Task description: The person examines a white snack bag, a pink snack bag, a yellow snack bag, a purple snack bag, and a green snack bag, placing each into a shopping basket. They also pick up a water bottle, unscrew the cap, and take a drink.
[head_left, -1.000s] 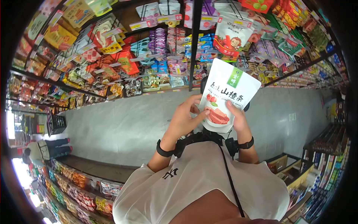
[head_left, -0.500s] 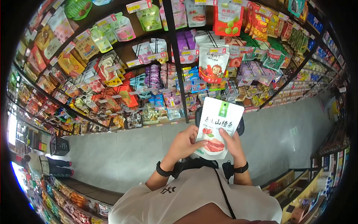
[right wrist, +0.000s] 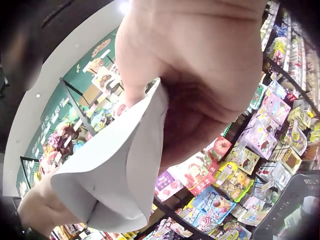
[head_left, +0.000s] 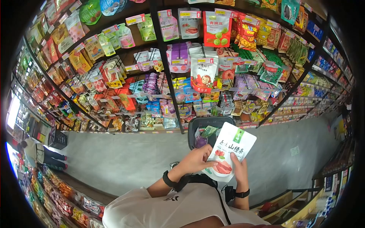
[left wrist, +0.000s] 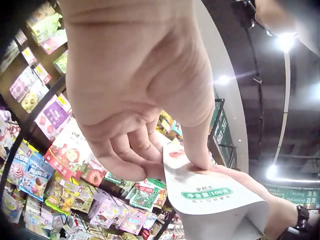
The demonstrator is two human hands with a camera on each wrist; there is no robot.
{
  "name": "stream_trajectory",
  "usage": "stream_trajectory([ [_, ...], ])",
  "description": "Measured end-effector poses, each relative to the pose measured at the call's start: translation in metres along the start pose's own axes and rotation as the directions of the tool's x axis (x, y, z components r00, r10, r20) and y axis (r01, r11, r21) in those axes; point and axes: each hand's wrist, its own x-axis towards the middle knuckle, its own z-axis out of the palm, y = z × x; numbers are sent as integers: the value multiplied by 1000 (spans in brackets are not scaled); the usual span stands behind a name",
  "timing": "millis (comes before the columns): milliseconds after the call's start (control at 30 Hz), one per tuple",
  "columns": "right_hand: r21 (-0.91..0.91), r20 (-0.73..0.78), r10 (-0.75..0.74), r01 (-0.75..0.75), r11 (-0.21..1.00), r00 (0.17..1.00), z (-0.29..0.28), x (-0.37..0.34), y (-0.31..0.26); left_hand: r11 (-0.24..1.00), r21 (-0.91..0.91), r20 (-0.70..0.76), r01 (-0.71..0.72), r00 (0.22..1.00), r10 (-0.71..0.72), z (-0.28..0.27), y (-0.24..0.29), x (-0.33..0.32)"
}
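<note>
A white snack pouch (head_left: 229,151) with a green label and pictured red strips tilts in front of the body. My left hand (head_left: 195,161) pinches its left edge, thumb on the front; my right hand (head_left: 239,171) grips the right edge, thumb also on the front. The left wrist view shows the left thumb and curled fingers on the pouch (left wrist: 210,192) near its bottom. In the right wrist view the right hand (right wrist: 195,65) holds the pouch (right wrist: 117,165), its fingers partly hidden behind it.
A dark basket (head_left: 194,125) with several packets stands on the floor beyond the pouch. Racks of hanging snack bags (head_left: 218,28) span the far side. Another person (head_left: 38,152) stands at the far left, near a black crate (head_left: 57,139). Low shelves (head_left: 62,188) run along the near left.
Both hands and the pouch have moved lower in the head view. More of the upper racks shows, and the basket behind the pouch has come into view.
</note>
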Motion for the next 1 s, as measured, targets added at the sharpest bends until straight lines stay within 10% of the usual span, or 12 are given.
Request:
stream_trajectory([
  [367,9,-2,-22,22,1000,1000,-19,3,8,1000,-1,37,29,999,-28,16,8,7],
  [1000,-92,188,-238,258,962,953,197,118,2,1000,-19,-201,15,979,-19,-188,-43,-19],
])
